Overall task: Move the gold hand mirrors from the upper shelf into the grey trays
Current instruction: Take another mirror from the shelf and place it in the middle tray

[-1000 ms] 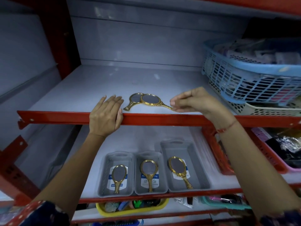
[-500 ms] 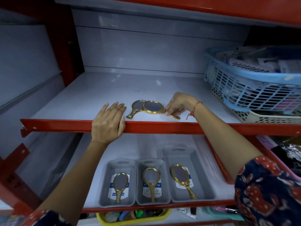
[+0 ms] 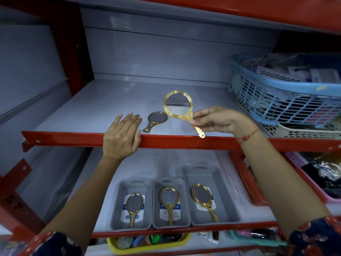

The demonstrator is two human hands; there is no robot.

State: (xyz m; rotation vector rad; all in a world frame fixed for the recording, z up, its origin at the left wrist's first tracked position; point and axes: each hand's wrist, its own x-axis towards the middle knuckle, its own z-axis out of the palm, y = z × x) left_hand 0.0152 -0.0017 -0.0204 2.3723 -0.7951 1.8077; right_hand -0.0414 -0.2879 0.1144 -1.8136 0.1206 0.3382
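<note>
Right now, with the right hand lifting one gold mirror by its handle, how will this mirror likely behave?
The lifted mirror looks rigid: it keeps its shape while the right hand pinches only the handle. It seems light, since fingertips suffice. The glossy handle may slip, and the glass face is probably fragile if dropped.

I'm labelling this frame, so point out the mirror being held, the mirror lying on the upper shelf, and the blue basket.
held mirror [image 3: 178,105], head view, on its glass.
shelf mirror [image 3: 158,118], head view, on its glass.
blue basket [image 3: 287,106], head view, on its front lattice wall.
</note>
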